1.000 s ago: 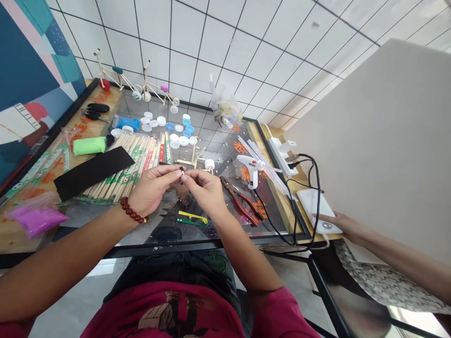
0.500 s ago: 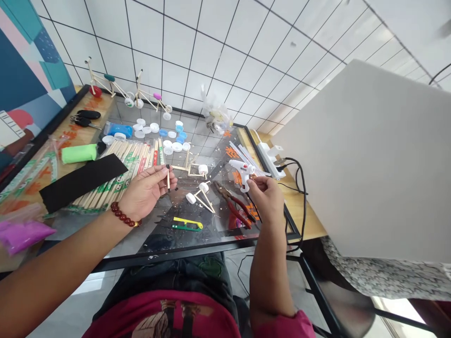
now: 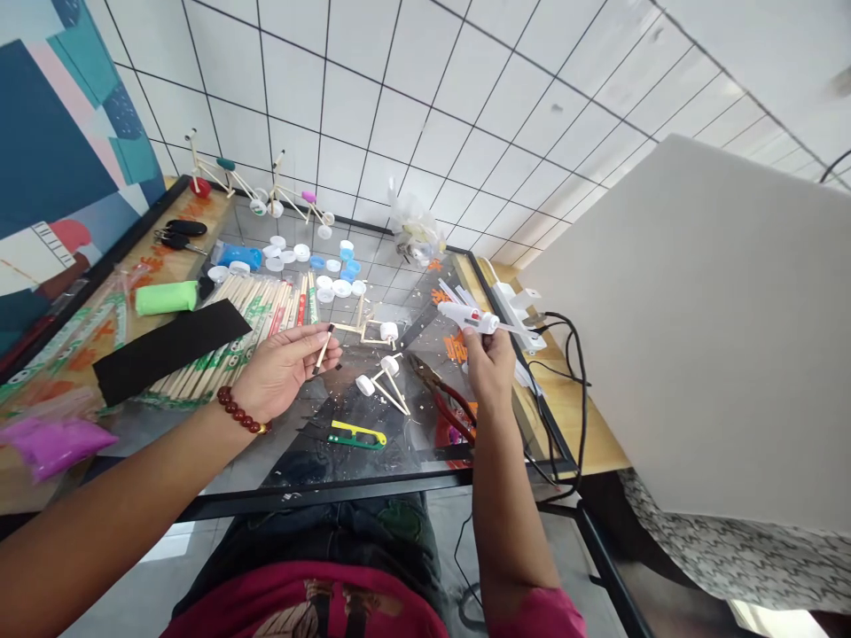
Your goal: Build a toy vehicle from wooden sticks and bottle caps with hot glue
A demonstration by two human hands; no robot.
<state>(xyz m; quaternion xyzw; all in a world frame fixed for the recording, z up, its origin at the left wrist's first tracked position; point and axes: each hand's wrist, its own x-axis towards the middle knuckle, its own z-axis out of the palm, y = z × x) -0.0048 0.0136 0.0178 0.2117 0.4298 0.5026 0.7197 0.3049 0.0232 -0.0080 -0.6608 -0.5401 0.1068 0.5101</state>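
My left hand (image 3: pixel 289 361) pinches a short wooden stick (image 3: pixel 323 350) with black ends. In my right hand (image 3: pixel 490 365) is a white hot glue gun (image 3: pixel 469 317), its nozzle to the left and a glue stick at its back; the fingers wrap its handle. Between the hands lie a wooden stick frame (image 3: pixel 361 328) with a white bottle-cap wheel and a V-shaped stick piece (image 3: pixel 392 390) with two white caps. Red-handled pliers (image 3: pixel 452 403) rest beside my right hand. Nearer me are yellow-green thread snips (image 3: pixel 357 434).
Packs of chopsticks (image 3: pixel 256 306) and a black foam strip (image 3: pixel 173 350) lie at left. White and blue bottle caps (image 3: pixel 342 288) are scattered behind. Two stick tricycle models (image 3: pixel 285 190) stand by the wall. A power strip (image 3: pixel 515 310) with black cables is at right.
My right hand has lifted the glue gun and turned it so it lies nearly level. The stick in my left hand has tilted. The whole view has shifted slightly.
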